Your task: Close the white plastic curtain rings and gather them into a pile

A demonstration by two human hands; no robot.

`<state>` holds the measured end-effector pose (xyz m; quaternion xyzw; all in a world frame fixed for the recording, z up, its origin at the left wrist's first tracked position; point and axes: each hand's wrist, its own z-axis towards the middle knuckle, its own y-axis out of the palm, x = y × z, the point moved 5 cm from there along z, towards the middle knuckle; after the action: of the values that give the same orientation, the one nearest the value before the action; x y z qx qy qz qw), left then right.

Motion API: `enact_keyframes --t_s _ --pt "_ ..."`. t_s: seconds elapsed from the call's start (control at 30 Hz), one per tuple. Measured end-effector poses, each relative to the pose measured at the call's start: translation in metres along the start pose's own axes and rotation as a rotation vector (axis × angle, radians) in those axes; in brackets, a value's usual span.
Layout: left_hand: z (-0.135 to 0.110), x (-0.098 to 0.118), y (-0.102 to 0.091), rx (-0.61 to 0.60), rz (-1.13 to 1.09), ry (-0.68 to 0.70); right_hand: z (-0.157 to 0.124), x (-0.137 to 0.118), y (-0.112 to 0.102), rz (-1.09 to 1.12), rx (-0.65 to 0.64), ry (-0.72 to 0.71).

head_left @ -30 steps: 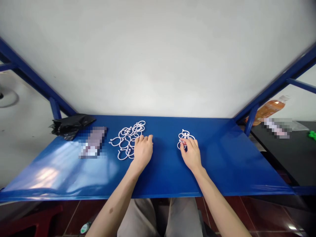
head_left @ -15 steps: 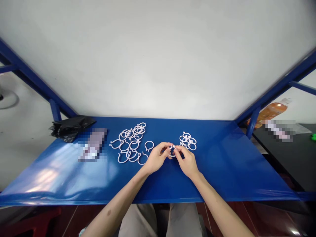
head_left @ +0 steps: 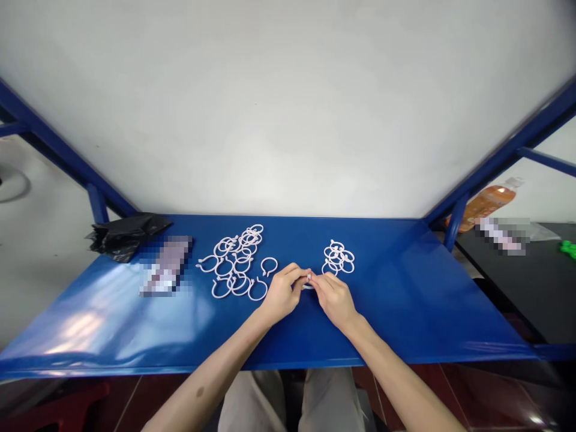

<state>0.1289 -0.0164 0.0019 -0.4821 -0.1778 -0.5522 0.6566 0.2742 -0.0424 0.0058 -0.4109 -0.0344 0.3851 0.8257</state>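
Close together above the blue tabletop (head_left: 396, 306), my left hand (head_left: 282, 294) and my right hand (head_left: 335, 299) both pinch one white plastic ring (head_left: 308, 287). Its two ends meet between my fingertips, and the fingers hide much of its sides. Left of my hands lies a loose spread of similar white open rings (head_left: 258, 299) with small knobs at their ends, several of them overlapping. A smaller cluster of white rings (head_left: 346, 272) sits just beyond my right hand.
A crumpled black plastic bag (head_left: 128, 234) rests at the back left, with a pixelated flat object (head_left: 173, 258) beside it. Blue metal bars (head_left: 459, 222) flank the table. On a dark surface to the right lies a bottle of orange drink (head_left: 490, 204). A white wall stands behind.
My fingers have closed in on the held ring, and its knobbed ends, apart before, are now pressed together. Both hands are nearer each other. The view has shifted slightly.
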Motion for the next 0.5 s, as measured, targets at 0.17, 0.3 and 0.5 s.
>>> enact_keyframes --t_s 0.17,0.3,0.5 --pt "-0.001 -0.001 0.002 -0.045 0.109 0.078 -0.003 -0.002 0.006 -0.104 -0.035 -0.053" --pt "0.009 -0.001 -0.011 -0.030 0.345 0.088 0.009 0.012 0.003 -0.122 -0.041 0.101" --pt "0.015 -0.019 -0.046 0.040 0.894 -0.232 0.038 0.050 -0.001 -0.312 -0.155 0.425"
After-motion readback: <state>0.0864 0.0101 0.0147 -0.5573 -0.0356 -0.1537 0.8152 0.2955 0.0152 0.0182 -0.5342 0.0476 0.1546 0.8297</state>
